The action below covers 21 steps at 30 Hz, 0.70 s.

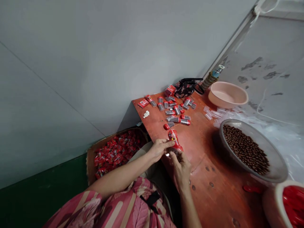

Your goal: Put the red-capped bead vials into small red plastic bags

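Red-brown table [201, 150] against grey wall [95, 47], left hand [159, 149] pinching red wrapper [173, 135], right hand [182, 164] closed on clear container [175, 151] just nearer, both things by table's left edge, bowl [279, 161] of brown beads [244, 148] at right.

Pink-and-cream striped garment [114, 210]; black strip [152, 199], possibly tie.

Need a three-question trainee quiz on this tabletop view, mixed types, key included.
1. Multiple choice: what does the gray bowl hold? A) white tissue; B) brown balls; C) red packets.
2. True or false: the cardboard box stands on the table.
3. Fill in: the ____ hand's thumb lies over the red printed wrapper.

Key: 1. B. 2. False; it stands beside the table, lower. 3. Left hand.
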Each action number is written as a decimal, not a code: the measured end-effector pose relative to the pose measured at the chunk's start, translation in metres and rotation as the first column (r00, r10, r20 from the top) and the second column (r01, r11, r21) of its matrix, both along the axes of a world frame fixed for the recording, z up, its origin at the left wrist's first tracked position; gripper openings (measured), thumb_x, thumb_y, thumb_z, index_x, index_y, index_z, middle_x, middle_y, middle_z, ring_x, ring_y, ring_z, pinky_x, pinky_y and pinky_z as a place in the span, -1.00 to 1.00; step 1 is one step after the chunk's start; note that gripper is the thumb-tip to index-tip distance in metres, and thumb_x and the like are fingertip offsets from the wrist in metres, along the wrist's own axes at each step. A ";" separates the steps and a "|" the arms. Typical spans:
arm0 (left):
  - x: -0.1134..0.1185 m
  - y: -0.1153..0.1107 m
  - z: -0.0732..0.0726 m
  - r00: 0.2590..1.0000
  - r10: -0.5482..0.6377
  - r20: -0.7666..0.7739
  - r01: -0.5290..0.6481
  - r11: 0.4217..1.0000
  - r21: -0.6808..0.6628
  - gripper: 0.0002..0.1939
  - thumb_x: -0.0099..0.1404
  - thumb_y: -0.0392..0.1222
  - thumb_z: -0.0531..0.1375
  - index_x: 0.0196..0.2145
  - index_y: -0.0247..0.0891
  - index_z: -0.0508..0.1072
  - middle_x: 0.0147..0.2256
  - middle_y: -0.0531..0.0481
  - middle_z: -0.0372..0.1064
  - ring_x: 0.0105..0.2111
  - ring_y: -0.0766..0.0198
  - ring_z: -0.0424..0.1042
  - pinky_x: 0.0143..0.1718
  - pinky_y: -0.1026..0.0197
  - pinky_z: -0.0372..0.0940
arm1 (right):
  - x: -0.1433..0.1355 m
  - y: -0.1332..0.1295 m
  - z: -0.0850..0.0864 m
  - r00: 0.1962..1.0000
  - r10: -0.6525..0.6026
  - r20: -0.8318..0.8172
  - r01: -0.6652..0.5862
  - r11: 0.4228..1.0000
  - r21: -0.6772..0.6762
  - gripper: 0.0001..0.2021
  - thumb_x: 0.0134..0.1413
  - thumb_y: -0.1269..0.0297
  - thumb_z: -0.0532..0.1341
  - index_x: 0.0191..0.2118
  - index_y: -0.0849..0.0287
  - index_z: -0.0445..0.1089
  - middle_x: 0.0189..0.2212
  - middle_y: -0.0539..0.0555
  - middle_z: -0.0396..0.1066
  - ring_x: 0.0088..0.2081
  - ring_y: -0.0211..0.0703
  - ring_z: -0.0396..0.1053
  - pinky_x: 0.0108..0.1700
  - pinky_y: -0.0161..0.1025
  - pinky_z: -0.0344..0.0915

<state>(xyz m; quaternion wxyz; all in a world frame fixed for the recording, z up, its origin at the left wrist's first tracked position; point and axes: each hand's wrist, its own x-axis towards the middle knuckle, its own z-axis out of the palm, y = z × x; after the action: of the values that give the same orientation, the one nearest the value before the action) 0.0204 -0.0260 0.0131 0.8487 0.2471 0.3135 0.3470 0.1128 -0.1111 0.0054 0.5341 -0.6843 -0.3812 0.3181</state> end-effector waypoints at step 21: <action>-0.007 0.007 0.011 0.975 -0.200 -0.096 0.213 0.966 0.144 -0.67 -0.14 -0.07 0.36 -0.54 -0.45 0.48 -0.57 -0.07 0.40 -0.58 0.35 0.35 -0.48 0.30 0.24 | 0.003 0.007 -0.001 0.827 0.111 -0.551 -0.088 0.994 0.068 -0.76 -0.12 0.13 0.27 -0.46 0.20 0.30 -0.67 -0.10 0.24 -0.74 -0.41 0.11 -0.74 -0.45 0.03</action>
<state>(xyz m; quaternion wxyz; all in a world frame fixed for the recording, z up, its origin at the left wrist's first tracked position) 0.0135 -0.0186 0.0244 0.8453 0.3569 0.2923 0.2695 0.1161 -0.1043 0.0041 0.6176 -0.5313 -0.2516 0.5224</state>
